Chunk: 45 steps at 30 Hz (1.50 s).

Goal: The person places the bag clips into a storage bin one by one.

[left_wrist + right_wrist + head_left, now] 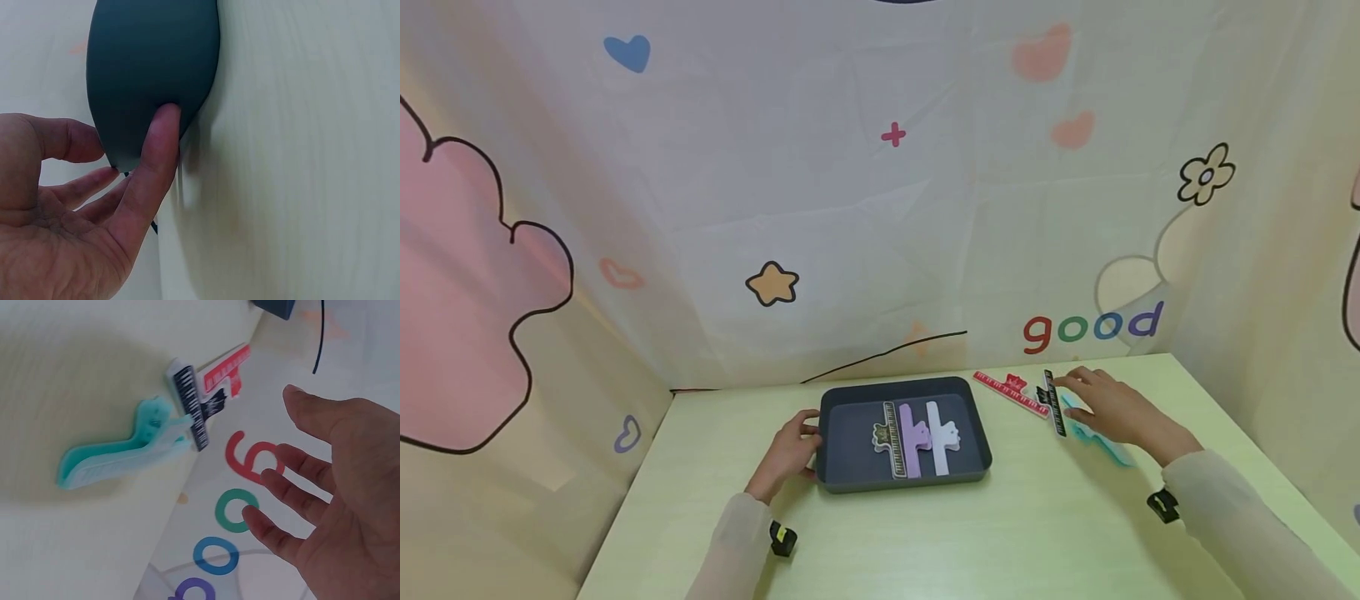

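The teal clip [125,464] lay below the right hand [1112,408], the black clip [1055,404] just beside its fingertips! A reach, seemingly, and one that called for a pinch; those fingers hung loosely parted, holding nothing, while well to their left the left hand [790,450] gripped the tray [846,429]

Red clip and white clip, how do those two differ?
The red clip has white markings along its bar; the white clip looks plain there. The red clip lies on the table, the white clip in the tray. Both have a long, straight bar.
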Tool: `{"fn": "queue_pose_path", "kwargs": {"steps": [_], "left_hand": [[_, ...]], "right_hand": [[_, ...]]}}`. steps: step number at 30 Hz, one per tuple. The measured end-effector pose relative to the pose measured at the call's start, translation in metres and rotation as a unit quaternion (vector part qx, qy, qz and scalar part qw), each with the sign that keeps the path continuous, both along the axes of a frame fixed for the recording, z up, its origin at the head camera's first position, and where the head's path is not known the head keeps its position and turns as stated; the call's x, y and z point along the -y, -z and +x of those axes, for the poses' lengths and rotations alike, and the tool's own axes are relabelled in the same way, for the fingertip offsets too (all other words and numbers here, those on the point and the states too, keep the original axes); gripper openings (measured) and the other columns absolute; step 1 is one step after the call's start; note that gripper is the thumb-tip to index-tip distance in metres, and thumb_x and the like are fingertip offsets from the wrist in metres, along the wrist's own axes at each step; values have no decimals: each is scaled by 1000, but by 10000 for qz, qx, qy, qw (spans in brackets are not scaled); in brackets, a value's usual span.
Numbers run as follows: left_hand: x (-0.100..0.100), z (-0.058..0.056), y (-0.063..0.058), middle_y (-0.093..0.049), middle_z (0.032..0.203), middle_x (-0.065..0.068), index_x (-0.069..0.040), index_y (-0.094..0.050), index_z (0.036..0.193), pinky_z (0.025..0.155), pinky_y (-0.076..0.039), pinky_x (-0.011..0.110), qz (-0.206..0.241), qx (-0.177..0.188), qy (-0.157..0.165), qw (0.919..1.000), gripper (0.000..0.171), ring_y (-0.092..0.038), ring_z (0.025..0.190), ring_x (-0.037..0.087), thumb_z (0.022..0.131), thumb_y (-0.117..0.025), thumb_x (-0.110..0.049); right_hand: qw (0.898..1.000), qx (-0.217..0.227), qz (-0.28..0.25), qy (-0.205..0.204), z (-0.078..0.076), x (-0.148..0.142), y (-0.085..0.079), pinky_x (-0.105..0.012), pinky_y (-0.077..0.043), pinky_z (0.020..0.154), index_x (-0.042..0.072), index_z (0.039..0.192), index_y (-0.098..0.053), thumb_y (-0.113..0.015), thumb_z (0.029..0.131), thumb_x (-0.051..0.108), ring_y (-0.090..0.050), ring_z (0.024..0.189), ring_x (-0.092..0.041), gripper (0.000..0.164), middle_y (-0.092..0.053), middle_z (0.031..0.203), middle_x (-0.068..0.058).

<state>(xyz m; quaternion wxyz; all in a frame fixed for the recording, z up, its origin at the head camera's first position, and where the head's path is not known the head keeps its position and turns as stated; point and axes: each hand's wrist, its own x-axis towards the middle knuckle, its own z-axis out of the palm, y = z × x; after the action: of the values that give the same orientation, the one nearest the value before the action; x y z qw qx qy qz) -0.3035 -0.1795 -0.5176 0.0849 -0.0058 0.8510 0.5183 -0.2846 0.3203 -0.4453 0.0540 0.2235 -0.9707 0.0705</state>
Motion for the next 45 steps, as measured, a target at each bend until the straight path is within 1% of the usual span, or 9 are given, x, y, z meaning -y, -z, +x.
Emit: {"fn": "queue_pose_path", "kwargs": {"steps": [6, 9, 14, 18, 24, 28, 35, 45], "left_hand": [[0, 1, -1, -55, 134, 25, -9, -42, 146, 53, -61, 39, -17, -25, -21, 10000, 51, -60, 115, 38, 95, -49, -7], [0, 1, -1, -56, 133, 26, -8, -42, 145, 53, -60, 39, 24, -50, 0, 10000, 52, -60, 113, 38, 94, -50, -7], [0, 1, 1, -56, 134, 25, -9, -42, 146, 52, -60, 40, 53, -37, 8, 10000, 52, -61, 112, 37, 94, -50, -7], [1, 1, 2, -56, 134, 25, -9, -42, 146, 52, -60, 39, -6, 0, -13, 10000, 52, -61, 113, 38, 95, -50, -7], [0, 2, 0, -55, 135, 25, -9, -42, 146, 52, -60, 39, -62, 28, -17, 10000, 51, -61, 114, 40, 95, -49, -7], [0, 2, -1, -54, 136, 25, -9, -41, 146, 52, -60, 39, -75, 13, 2, 10000, 51, -61, 114, 40, 95, -49, -7], [0, 1, -1, -55, 136, 24, -10, -42, 146, 53, -60, 39, -66, 23, -28, 10000, 51, -63, 110, 36, 96, -49, -7], [-1, 1, -1, -55, 136, 23, -12, -42, 147, 53, -60, 39, -86, 94, -31, 9999, 52, -64, 108, 34, 96, -50, -8]], "right_hand": [[9999, 117, 18, -64, 1, -12, 15, -56, -51, 96, 3, 131, -57, -72, 88, 15, -55, 113, -40, 48, -58, 126, -19], [9998, 159, 33, -119, 0, -16, 21, -56, -51, 96, 3, 131, -57, -72, 87, 14, -55, 113, -40, 48, -58, 126, -18], [9993, 341, 95, -94, -2, -21, 29, -56, -51, 96, 3, 133, -56, -73, 86, 13, -55, 114, -42, 50, -58, 128, -20], [9982, 580, 156, -36, -2, -22, 33, -57, -51, 96, 4, 134, -56, -74, 86, 14, -54, 115, -42, 52, -57, 130, -20], [9957, 906, 147, 87, -1, -22, 36, -57, -50, 97, 5, 134, -57, -75, 85, 17, -53, 118, -42, 53, -56, 132, -21], [9943, 1045, 165, 141, -2, -22, 38, -58, -50, 97, 4, 133, -57, -75, 85, 19, -53, 117, -43, 53, -55, 131, -22], [9937, 1106, 163, 110, -5, -26, 43, -58, -50, 97, 3, 132, -57, -74, 86, 18, -53, 115, -40, 51, -55, 129, -22], [9951, 965, 198, 35, -10, -27, 49, -54, -52, 94, 4, 125, -62, -77, 82, 15, -56, 108, -36, 47, -58, 121, -18]]}}
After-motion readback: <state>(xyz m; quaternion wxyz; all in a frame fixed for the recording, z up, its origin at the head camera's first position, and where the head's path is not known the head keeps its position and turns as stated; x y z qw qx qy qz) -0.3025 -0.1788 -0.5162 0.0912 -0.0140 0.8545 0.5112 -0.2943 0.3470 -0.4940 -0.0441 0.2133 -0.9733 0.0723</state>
